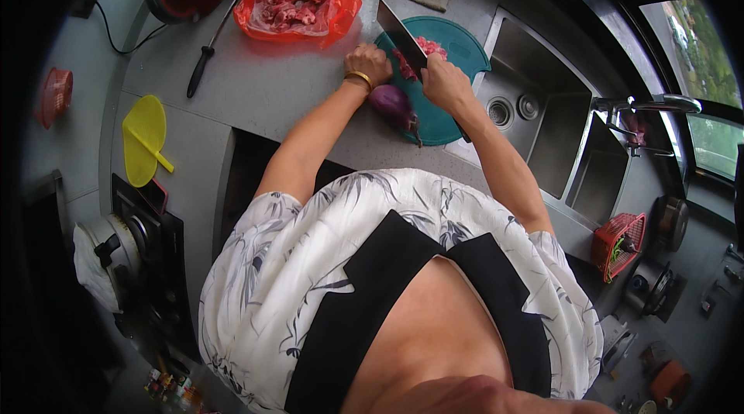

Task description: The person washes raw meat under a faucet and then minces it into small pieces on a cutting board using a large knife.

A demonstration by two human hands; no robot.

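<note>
My right hand (446,81) grips a cleaver (402,36), its broad blade slanting up and left over the chopped raw meat (430,49). The meat lies on a round teal cutting board (459,42), partly hidden behind the blade. At the board's left edge my left hand (368,64) rests curled into a fist, a gold-coloured bangle on its wrist; the fingertips are hidden. Just below that hand a purple eggplant (393,106) lies at the board's lower left, stem towards me. A dark piece (464,132) shows by my right forearm, too covered to identify.
Raw meat pieces (290,10) fill a red plastic bag (343,1) behind my left hand. Left of it lie a black-handled sharpening steel (200,71) and a yellow plastic fan (142,138). A steel sink (537,59) with a faucet (657,104) adjoins the board's right.
</note>
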